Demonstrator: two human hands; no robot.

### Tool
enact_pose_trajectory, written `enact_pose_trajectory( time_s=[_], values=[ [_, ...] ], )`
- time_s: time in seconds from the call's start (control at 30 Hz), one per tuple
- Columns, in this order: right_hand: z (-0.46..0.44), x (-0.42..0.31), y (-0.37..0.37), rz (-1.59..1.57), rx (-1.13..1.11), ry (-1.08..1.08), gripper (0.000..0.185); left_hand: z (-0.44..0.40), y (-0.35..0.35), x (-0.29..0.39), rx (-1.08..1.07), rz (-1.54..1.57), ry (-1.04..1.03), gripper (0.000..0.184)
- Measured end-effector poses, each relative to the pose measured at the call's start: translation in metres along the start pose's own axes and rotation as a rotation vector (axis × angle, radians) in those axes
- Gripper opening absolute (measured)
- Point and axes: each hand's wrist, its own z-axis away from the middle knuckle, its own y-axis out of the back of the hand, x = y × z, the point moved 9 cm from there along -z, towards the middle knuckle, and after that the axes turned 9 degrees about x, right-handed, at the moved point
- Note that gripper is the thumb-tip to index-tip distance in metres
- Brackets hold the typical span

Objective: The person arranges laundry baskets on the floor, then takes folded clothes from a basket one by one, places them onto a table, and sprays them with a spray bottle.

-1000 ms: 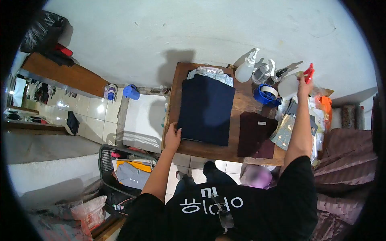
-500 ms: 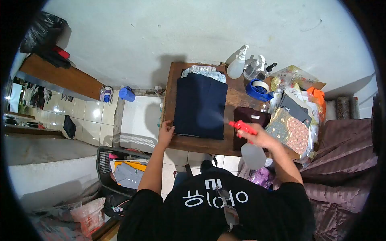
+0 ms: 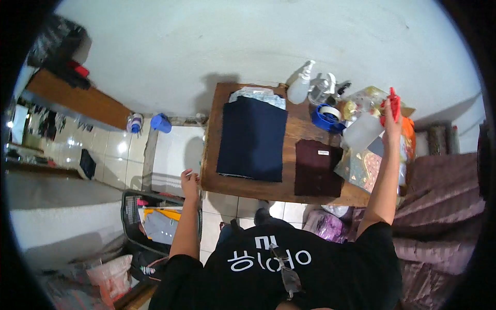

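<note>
My right hand [image 3: 391,114] is closed round the red head of a spray bottle [image 3: 362,132], held over the right end of the wooden table [image 3: 206,170]. The bottle's whitish body points to the left. My left hand [image 3: 190,182] hangs just off the table's left edge, its fingers partly curled and smeared; whether it holds anything is hard to see. Navy folded cloth [image 3: 253,139] lies on the table over a light patterned cloth [image 3: 258,96]. To its right lies a dark maroon cloth [image 3: 318,170] with a small white label.
White spray bottle [image 3: 299,88], clear spray bottle [image 3: 321,92] and blue tape dispenser [image 3: 326,123] stand at the back. Patterned fabric [image 3: 361,168] and plastic packs lie at the right. A dark basket [image 3: 129,217] with clothes is at the lower left, a blue cup [image 3: 161,123] beyond.
The spray bottle, low beside the navy cloth half a second ago, is now raised at the far right in my right hand. My left hand has moved off the table's edge to the left.
</note>
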Motion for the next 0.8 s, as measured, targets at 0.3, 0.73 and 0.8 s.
enact_pose_trajectory(
  time_s=[0.3, 0.73, 0.8],
  values=[
    [-0.109, 0.146, -0.051, -0.099, -0.017, 0.011, 0.041, 0.060, 0.011, -0.028, -0.144, -0.280, -0.164, 0.029],
    [-0.005, 0.113, -0.071, 0.456, 0.165, 0.281, 0.041, 0.082, 0.203, -0.095, 0.234, -0.275, 0.033, 0.026],
    [0.046, 0.080, -0.088, 0.627, 0.206, 0.462, 0.039, 0.077, 0.256, -0.162, 0.378, -0.289, 0.102, 0.028]
  ],
)
